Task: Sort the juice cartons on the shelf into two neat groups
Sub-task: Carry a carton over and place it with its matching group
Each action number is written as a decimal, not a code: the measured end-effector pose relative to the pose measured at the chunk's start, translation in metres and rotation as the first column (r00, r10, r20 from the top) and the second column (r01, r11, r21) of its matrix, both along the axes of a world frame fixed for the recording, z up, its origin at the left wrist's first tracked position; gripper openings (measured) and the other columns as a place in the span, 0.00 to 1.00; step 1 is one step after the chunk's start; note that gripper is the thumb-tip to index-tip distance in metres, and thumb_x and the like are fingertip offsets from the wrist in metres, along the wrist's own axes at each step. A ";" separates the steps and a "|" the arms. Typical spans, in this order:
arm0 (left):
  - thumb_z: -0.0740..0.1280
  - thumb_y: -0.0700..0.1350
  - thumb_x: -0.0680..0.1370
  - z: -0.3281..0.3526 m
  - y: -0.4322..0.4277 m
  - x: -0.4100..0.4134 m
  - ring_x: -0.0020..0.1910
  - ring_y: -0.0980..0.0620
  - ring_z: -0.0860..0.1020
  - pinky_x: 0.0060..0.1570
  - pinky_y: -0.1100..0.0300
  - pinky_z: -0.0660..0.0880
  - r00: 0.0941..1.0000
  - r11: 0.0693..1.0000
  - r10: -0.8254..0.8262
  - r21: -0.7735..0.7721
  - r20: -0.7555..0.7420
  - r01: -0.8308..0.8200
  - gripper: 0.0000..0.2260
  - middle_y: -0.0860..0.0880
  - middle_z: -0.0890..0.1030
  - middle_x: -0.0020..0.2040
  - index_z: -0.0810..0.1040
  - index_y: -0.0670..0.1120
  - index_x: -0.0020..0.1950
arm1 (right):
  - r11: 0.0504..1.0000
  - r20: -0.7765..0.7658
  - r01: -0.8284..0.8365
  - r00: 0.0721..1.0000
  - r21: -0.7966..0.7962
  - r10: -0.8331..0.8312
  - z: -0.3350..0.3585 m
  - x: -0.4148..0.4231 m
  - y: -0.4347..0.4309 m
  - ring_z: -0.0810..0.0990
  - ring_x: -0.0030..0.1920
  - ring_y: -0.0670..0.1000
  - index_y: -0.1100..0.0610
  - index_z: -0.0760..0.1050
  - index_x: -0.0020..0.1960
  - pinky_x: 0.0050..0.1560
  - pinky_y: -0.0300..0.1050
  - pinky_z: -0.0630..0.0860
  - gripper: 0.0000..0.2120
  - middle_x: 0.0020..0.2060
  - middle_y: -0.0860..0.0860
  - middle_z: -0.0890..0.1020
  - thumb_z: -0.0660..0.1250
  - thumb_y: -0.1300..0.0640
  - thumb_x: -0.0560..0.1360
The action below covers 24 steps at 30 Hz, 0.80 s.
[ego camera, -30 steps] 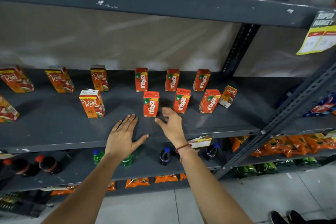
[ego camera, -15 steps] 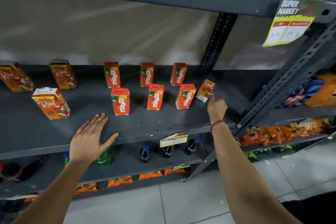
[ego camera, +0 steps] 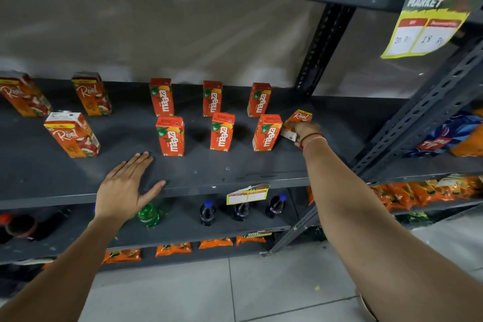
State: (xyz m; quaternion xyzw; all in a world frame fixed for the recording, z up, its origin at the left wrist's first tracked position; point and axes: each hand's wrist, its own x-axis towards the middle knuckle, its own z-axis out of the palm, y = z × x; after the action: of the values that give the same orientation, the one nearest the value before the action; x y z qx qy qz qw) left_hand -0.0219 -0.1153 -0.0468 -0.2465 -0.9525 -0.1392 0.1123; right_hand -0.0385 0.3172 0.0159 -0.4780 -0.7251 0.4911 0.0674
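On the dark grey shelf point(ego camera: 235, 167) stand several red Maaza cartons in two rows, such as the front middle one point(ego camera: 222, 131) and the back left one point(ego camera: 161, 97). Three larger orange Real cartons stand at the left, the nearest point(ego camera: 72, 134) in front. A small Real carton point(ego camera: 298, 123) sits tilted at the right end of the Maaza rows, and my right hand point(ego camera: 307, 133) is closed around its lower part. My left hand point(ego camera: 125, 187) lies flat and open on the shelf's front edge, holding nothing.
A slanted metal upright point(ego camera: 407, 125) borders the shelf on the right, with snack bags point(ego camera: 444, 136) beyond it. A price tag point(ego camera: 431, 18) hangs from the shelf above. Bottles point(ego camera: 207, 213) and a small tag point(ego camera: 247, 195) sit on and at the shelf below.
My right hand travelled from the shelf's middle to the right end and closed on the small Real carton. The view turned right. My left hand stayed flat on the shelf edge.
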 end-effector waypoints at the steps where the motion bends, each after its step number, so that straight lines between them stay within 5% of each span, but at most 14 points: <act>1: 0.51 0.66 0.74 0.000 -0.001 0.000 0.65 0.44 0.71 0.64 0.48 0.67 1.000 1.000 0.005 -0.001 0.004 -0.005 0.34 0.42 0.74 0.66 0.71 0.42 0.66 | 1.000 -0.006 0.018 1.000 -0.022 -0.018 0.006 0.003 -0.010 0.78 0.58 0.58 0.61 0.65 0.65 0.60 0.54 0.77 0.38 0.61 0.58 0.76 0.76 0.50 0.61; 6: 0.53 0.65 0.74 0.000 -0.002 0.000 0.67 0.47 0.69 0.66 0.50 0.65 1.000 1.000 0.012 -0.021 0.018 -0.011 0.32 0.43 0.73 0.67 0.70 0.42 0.67 | 0.987 -0.196 0.054 0.977 -0.154 -0.085 -0.010 0.022 -0.011 0.74 0.63 0.62 0.65 0.67 0.64 0.67 0.51 0.69 0.26 0.64 0.63 0.74 0.70 0.58 0.70; 8: 0.52 0.66 0.74 0.000 -0.003 0.000 0.67 0.47 0.69 0.66 0.50 0.65 1.000 0.999 0.002 -0.034 0.020 -0.001 0.33 0.43 0.72 0.67 0.69 0.42 0.67 | 0.968 -0.255 0.097 0.954 -0.233 -0.157 -0.007 0.040 -0.024 0.78 0.57 0.58 0.64 0.70 0.56 0.62 0.53 0.75 0.30 0.60 0.59 0.77 0.77 0.54 0.61; 11: 0.51 0.65 0.74 0.000 -0.004 0.000 0.68 0.47 0.68 0.67 0.50 0.64 1.000 0.999 -0.009 -0.040 0.023 0.010 0.33 0.43 0.72 0.68 0.69 0.42 0.68 | 0.919 -0.393 0.165 0.866 -0.358 -0.309 -0.003 0.071 -0.043 0.79 0.47 0.50 0.56 0.68 0.39 0.50 0.43 0.79 0.15 0.52 0.56 0.78 0.75 0.56 0.67; 14: 0.52 0.65 0.74 0.002 -0.005 0.001 0.68 0.47 0.67 0.67 0.50 0.63 1.000 0.999 -0.021 -0.042 0.023 0.022 0.33 0.43 0.71 0.68 0.68 0.41 0.68 | 0.897 -0.536 0.031 0.793 -0.440 -0.290 0.009 0.101 -0.081 0.81 0.52 0.49 0.54 0.74 0.44 0.39 0.34 0.78 0.09 0.51 0.51 0.81 0.73 0.54 0.69; 19: 0.50 0.66 0.74 0.004 -0.010 -0.001 0.71 0.48 0.64 0.69 0.51 0.59 0.995 0.997 -0.070 -0.032 0.069 0.073 0.35 0.44 0.68 0.71 0.66 0.41 0.70 | 0.913 -0.657 -0.234 0.753 -0.333 -0.047 0.008 0.122 -0.151 0.79 0.59 0.53 0.54 0.75 0.53 0.55 0.44 0.79 0.30 0.51 0.49 0.82 0.78 0.49 0.53; 24: 0.53 0.63 0.74 0.012 -0.048 0.004 0.69 0.48 0.66 0.66 0.52 0.62 0.993 0.989 -0.097 0.114 0.065 0.089 0.32 0.44 0.71 0.69 0.68 0.42 0.68 | 0.911 -0.674 -0.356 0.727 -0.208 0.130 0.012 0.110 -0.240 0.81 0.54 0.53 0.52 0.75 0.49 0.63 0.54 0.74 0.16 0.47 0.50 0.83 0.75 0.59 0.64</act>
State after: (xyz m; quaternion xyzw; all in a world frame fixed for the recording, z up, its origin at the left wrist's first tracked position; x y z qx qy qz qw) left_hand -0.0174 -0.1637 -0.0350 -0.2789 -0.9341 -0.2057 0.0857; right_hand 0.0711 0.0768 0.0279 -0.1826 -0.6231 0.7417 0.1682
